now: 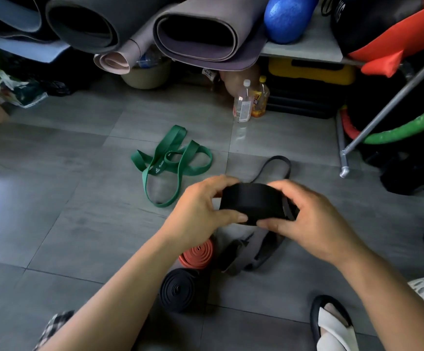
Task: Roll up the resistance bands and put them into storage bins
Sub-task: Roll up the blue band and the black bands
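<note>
A wide black resistance band [252, 202], partly rolled, is held above the floor between both hands. My left hand [200, 211] grips its left side with thumb below and fingers on top. My right hand [309, 219] pinches its right side, and the band's loose tail [276, 164] loops away behind it onto the floor. A green band [170, 163] lies unrolled on the tiles further back. Beneath my hands lie a rolled orange band [198, 255], a rolled black band [179, 290] and a loose grey band [251, 252].
Rolled exercise mats [200, 34] and a blue ball [288, 17] sit on a low shelf at the back. Two bottles [250, 102] stand on the grey tiled floor. A metal rack leg [343, 153] and black bags stand at right. My sandalled foot [332, 325] is at bottom right.
</note>
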Tool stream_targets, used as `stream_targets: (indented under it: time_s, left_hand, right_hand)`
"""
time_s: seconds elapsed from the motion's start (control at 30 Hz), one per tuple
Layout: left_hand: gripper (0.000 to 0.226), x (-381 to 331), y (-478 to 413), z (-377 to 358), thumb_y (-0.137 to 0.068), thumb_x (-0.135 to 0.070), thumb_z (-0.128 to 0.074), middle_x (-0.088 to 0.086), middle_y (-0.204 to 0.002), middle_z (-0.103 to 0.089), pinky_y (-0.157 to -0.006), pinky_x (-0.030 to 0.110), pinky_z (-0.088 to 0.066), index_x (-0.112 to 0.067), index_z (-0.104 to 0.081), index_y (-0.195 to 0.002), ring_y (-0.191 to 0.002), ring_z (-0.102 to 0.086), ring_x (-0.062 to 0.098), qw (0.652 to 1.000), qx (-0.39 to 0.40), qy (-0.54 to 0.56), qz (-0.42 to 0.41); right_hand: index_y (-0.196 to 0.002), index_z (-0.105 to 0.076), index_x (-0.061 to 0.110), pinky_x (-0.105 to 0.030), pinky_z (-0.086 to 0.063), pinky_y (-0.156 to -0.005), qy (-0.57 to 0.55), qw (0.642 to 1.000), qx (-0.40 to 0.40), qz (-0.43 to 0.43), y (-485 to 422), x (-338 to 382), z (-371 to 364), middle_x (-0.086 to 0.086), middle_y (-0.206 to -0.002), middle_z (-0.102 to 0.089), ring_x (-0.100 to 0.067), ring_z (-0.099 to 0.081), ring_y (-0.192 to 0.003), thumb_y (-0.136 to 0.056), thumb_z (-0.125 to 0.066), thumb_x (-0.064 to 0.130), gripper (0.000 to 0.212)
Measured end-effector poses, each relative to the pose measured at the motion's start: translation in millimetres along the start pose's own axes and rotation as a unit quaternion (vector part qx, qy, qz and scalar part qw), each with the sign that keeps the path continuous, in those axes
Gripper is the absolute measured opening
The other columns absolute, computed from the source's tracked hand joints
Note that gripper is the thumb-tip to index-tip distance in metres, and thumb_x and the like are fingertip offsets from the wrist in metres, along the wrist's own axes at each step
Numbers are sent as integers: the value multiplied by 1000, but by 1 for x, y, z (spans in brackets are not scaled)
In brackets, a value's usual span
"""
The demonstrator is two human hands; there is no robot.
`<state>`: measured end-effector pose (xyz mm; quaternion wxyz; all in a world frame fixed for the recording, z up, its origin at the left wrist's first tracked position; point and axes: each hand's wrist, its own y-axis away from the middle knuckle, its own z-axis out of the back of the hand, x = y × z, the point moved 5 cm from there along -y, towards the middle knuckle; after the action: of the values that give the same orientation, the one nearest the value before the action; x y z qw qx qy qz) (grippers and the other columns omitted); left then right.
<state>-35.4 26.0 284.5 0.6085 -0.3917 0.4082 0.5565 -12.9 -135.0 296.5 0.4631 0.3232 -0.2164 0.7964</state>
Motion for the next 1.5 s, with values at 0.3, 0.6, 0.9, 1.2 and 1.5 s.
stream_targets:
  time_s: [0.3,0.6,0.9,1.2,1.5]
  left_hand:
    - [39,-17,5,-1,-62,-7,-66,-9,-77,-69,-56,26,-57,-16,-57,-99,-71,-67,12,945,-36,325,20]
    - [60,5,-1,0,-70,-8,-77,-9,-118,-56,-89,24,-48,-29,-52,-120,-110,-52,7,996,39,-74,4]
    - [47,-15,2,14,-57,-22,-77,-22,-89,-64,-75,19,-51,-47,-61,-94,-89,-60,-2,994,-38,72,-69]
    - [37,-5,5,-14,-67,0,-62,1,-88,-69,-72,28,-57,-16,-58,-101,-85,-66,16,888,-50,453,57]
    - [57,-3,-3,-3,-64,-21,-77,-11,-106,-61,-89,30,-48,-48,-49,-105,-100,-58,8,996,46,-65,-32]
  right_hand:
    - [-98,-63,36,-11,-45,-83,-306,949,-63,49,-7,1,7,18,-100,-68,0,-61,-99,-58,-75,51,44]
    - [-107,-65,22,-26,-49,-71,69,995,-66,37,-2,-2,6,7,-95,-70,-13,-65,-86,-69,-72,47,46]
    - [-102,-54,45,-9,-41,-83,-144,989,-20,16,-6,-8,7,28,-102,-61,5,-55,-100,-55,-69,55,50]
    - [-81,-70,24,-15,-49,-72,-366,926,-95,-13,-8,-5,4,10,-78,-71,-3,-65,-78,-62,-74,17,20]
    - [-98,-67,28,-23,-50,-71,-27,999,-21,-39,-2,-7,0,11,-82,-71,0,-63,-76,-57,-81,39,45]
